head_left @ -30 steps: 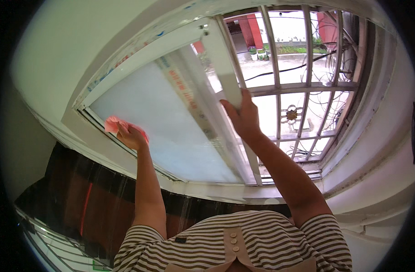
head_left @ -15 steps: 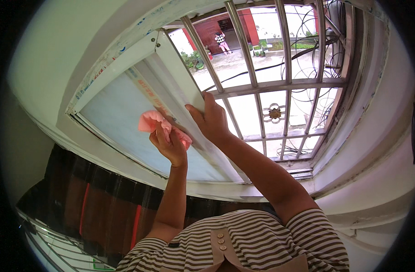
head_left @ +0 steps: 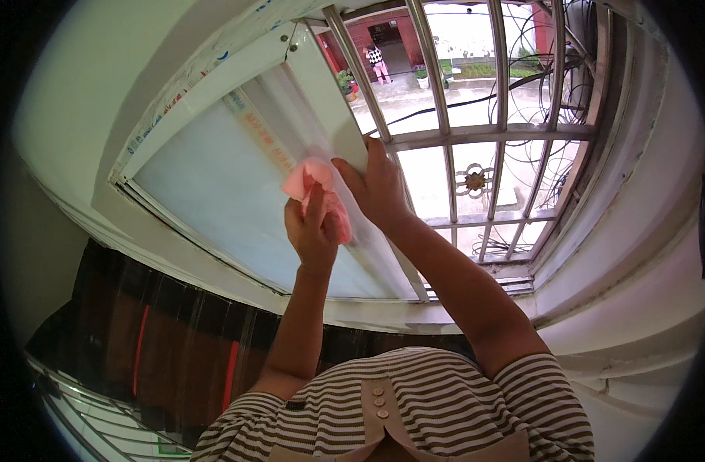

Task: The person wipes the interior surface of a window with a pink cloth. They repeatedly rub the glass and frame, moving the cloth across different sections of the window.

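Observation:
My left hand (head_left: 314, 235) has its fingers closed on a crumpled pink cloth (head_left: 319, 185). The cloth is pressed against the frosted pane (head_left: 221, 192) of a sliding window, near the pane's right side. Beside it, my right hand (head_left: 379, 185) grips the edge of the white window sash (head_left: 321, 100); its thumb lies on the near face, and some fingers are hidden behind the edge. A strip of printed tape (head_left: 264, 138) runs down the pane above the cloth.
Metal security bars (head_left: 433, 69) cross the open right half of the window, with loose black cables (head_left: 576, 61) beyond. Below the sill is a dark brown panel (head_left: 183, 346) with red stripes. A metal rack (head_left: 98, 423) stands at lower left. Outside, a person (head_left: 378, 65) stands by a doorway.
My left hand and the pink cloth have moved right across the pane, closer to the sash edge. My right hand still holds the sash; the whole view has shifted slightly.

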`<state>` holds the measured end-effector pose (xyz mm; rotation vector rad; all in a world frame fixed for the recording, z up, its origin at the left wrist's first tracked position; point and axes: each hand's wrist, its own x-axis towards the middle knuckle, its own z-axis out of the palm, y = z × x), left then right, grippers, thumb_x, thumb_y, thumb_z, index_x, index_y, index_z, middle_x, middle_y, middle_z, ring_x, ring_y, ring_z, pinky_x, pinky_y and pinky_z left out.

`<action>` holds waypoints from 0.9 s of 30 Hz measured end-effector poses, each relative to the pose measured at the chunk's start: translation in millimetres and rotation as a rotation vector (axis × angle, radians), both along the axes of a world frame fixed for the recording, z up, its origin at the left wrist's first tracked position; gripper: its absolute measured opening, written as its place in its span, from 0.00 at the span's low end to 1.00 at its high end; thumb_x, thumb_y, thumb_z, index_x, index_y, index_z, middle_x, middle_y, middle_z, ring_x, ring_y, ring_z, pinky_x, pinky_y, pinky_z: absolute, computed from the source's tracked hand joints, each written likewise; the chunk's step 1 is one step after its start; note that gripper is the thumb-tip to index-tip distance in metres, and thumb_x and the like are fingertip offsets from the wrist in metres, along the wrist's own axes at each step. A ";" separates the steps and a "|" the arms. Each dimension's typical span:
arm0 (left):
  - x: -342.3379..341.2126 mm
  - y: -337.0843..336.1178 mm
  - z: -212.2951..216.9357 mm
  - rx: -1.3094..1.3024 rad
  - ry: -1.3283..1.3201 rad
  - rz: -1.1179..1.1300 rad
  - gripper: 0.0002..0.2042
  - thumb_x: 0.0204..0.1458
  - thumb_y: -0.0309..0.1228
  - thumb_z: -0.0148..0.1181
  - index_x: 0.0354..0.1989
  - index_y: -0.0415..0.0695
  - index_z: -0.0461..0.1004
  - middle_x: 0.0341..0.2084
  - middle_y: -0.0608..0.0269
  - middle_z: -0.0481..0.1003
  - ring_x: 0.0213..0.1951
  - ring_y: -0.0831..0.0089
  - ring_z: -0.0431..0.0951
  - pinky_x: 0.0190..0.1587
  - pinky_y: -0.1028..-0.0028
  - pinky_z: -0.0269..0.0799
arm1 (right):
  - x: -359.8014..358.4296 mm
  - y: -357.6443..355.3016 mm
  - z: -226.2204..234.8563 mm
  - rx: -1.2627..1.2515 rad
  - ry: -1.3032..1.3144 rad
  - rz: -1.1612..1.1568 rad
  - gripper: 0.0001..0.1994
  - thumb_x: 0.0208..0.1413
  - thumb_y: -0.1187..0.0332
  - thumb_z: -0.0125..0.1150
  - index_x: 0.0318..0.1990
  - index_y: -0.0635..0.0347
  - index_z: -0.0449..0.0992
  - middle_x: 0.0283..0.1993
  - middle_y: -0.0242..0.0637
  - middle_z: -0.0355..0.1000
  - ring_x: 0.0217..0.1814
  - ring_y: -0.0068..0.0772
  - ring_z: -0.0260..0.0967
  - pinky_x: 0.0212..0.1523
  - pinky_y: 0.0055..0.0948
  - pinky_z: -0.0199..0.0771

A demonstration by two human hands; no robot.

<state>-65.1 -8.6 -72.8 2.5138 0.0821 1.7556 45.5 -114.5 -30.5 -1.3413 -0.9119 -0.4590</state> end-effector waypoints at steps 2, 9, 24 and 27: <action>-11.1 21.7 -0.1 0.013 0.030 0.055 0.23 0.47 0.21 0.59 0.56 0.41 0.71 0.47 0.46 0.67 0.46 0.52 0.69 0.48 0.62 0.69 | -5.6 -4.4 5.3 -0.003 -0.001 -0.009 0.24 0.57 0.57 0.60 0.49 0.69 0.62 0.29 0.57 0.74 0.30 0.58 0.75 0.29 0.45 0.75; -41.6 110.1 2.7 -0.108 -0.157 0.328 0.13 0.51 0.24 0.56 0.46 0.39 0.71 0.41 0.48 0.69 0.45 0.52 0.68 0.47 0.60 0.68 | -5.8 -1.9 4.3 0.015 0.009 0.002 0.24 0.58 0.58 0.59 0.50 0.70 0.60 0.31 0.60 0.73 0.31 0.60 0.75 0.31 0.47 0.75; -41.3 138.2 -43.8 -0.520 -0.459 0.309 0.01 0.50 0.21 0.53 0.31 0.37 0.70 0.24 0.56 0.74 0.27 0.66 0.73 0.32 0.66 0.70 | -5.3 2.5 2.6 -0.001 0.023 0.026 0.24 0.57 0.59 0.60 0.50 0.70 0.60 0.32 0.61 0.73 0.34 0.60 0.75 0.34 0.47 0.75; -23.9 75.3 -38.5 -0.592 -0.313 0.106 0.05 0.51 0.24 0.56 0.34 0.37 0.72 0.24 0.56 0.74 0.28 0.61 0.75 0.34 0.66 0.72 | -4.3 0.1 3.4 0.006 0.020 -0.005 0.23 0.57 0.59 0.61 0.49 0.69 0.61 0.32 0.61 0.73 0.34 0.61 0.74 0.33 0.47 0.74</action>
